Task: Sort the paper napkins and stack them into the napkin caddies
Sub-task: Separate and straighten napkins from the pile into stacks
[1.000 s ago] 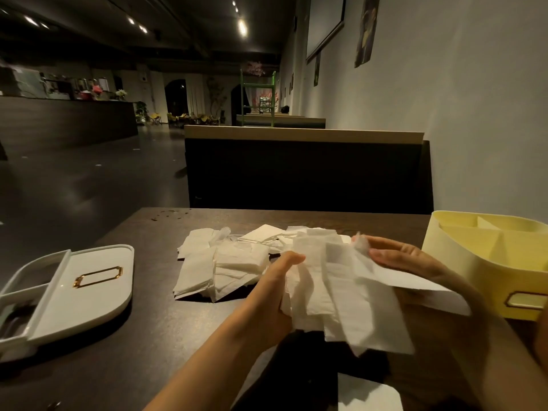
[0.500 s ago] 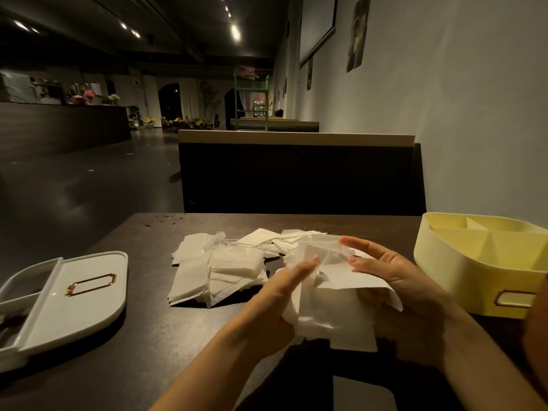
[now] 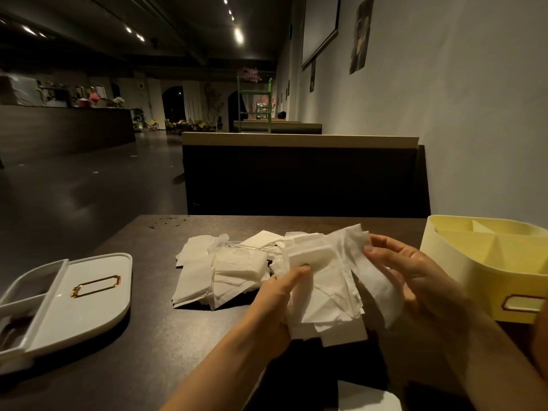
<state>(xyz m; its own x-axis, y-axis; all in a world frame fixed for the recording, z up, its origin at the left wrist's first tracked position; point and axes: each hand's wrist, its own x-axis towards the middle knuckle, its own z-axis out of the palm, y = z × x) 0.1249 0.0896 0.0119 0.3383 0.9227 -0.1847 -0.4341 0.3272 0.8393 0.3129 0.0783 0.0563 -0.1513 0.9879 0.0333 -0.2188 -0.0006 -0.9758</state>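
Above the dark table [image 3: 154, 357], the left hand [image 3: 277, 296] grips a loose bundle of paper napkins [image 3: 323, 295] from below, thumb pressed across its front, while the right hand [image 3: 415, 280] pinches the upper edge of 1 sheet at the bundle's right side. 1 napkin pile [image 3: 225, 268] lies on the table just behind, between 1 white caddy [image 3: 77, 304] and 1 yellow caddy [image 3: 480, 277]; the overlapping sheets cannot be counted.

A dim restaurant: booth seats [image 3: 299, 179] line the picture-hung wall [image 3: 450, 108], a long service counter [image 3: 65, 129] stands opposite, and a napkin caddy [image 3: 462, 277] sits on the table [image 3: 154, 336].
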